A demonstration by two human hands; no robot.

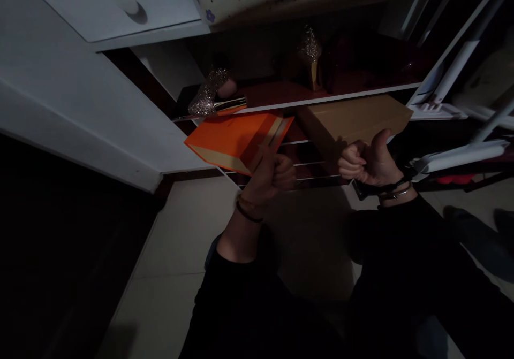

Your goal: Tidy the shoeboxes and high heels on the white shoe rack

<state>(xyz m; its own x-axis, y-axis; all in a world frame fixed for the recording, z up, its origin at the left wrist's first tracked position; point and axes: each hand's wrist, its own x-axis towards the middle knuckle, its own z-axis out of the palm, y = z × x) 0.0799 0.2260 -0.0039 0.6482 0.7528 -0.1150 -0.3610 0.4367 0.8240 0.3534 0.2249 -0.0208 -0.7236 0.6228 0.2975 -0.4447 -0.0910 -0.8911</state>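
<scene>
My left hand (273, 173) is closed with its fingers curled in and its thumb raised; I see nothing in it. It overlaps the lower right corner of an orange cardboard piece (233, 137) with tan edges, and whether they touch I cannot tell. Level with it on the right, my right hand (369, 161) makes a similar fist, thumb up, with no object in its fingers. Just behind that hand a brown cardboard panel (357, 118) leans out below the shelf.
A dark red shelf (273, 92) with a white edge holds a glittery high-heeled shoe (209, 92) and another glittery shoe (310, 46). On the left is a white cabinet drawer (112, 0) with a knob. White rack parts (461, 155) stand at the right. Pale tiles (176, 230) cover the floor.
</scene>
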